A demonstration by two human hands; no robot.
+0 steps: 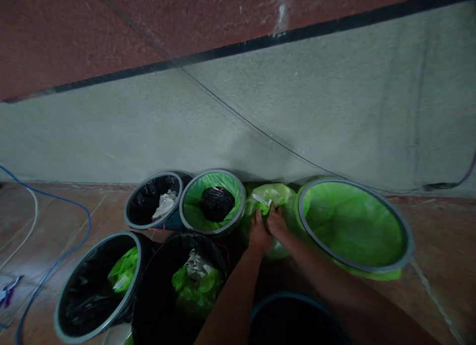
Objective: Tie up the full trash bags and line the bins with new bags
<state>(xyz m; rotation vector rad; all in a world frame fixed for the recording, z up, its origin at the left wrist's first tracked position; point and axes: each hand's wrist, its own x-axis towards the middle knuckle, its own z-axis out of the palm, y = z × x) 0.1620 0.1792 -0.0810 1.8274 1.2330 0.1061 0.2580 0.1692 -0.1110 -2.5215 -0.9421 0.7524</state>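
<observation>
Both my arms reach forward to a bulging green plastic bag [277, 192] that stands between two bins near the wall. My left hand [259, 234] and my right hand [276, 222] are close together at the bag's bunched top, their fingers closed around it. A white strip [261, 200] shows just beyond my fingertips. To the right of the bag stands a wide grey-rimmed bin lined in green [353, 221]. On its left a smaller bin [188, 206], also lined in green, holds a black bundled bag [217, 204].
Bins lined in black, one with a pale crumpled item [165, 204] and two with green plastic [124, 269], stand to the left. A dark round bin [293, 298] is below my arms. A blue cable [55, 260] crosses the tiled floor at left. The wall [148, 127] rises behind.
</observation>
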